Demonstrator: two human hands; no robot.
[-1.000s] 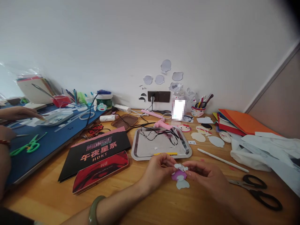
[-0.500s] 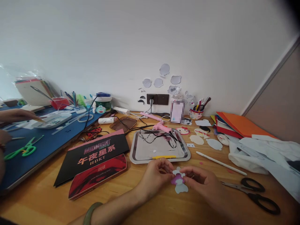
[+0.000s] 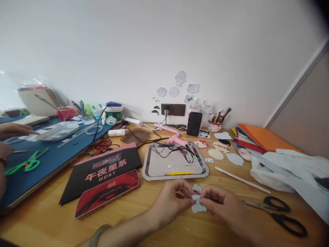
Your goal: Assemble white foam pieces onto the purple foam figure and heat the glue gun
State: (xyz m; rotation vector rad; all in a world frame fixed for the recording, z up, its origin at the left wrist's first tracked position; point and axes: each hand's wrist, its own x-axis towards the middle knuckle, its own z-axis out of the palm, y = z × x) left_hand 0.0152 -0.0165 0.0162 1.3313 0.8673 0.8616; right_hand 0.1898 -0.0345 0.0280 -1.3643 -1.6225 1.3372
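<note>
A small paper cutout [image 3: 199,207], white with a purple part, is held low over the wooden table in front of me. My left hand [image 3: 177,197] pinches its left side between thumb and fingers. From the right, my right hand [image 3: 221,200] pinches the same cutout, fingertips almost meeting those of the left. Most of the purple part is hidden behind my fingers. Just beyond my hands lies a metal tray [image 3: 151,176] with a yellow pen-like tool [image 3: 180,173] on it. Black-handled scissors [image 3: 280,212] rest to the right of my right hand.
A pink glue gun [image 3: 177,139] lies at the tray's far edge, its black cord crossing the tray. A phone [image 3: 194,124] stands against a bottle. Paper cutouts [image 3: 235,159] and a white pen [image 3: 241,179] lie right. Left are a black box [image 3: 108,171] and another person's hand [image 3: 16,129].
My fingertips have shifted lower on the cutout and closer together, covering more of its purple part. The phone's screen has gone dark. The other person's hand has moved slightly left.
</note>
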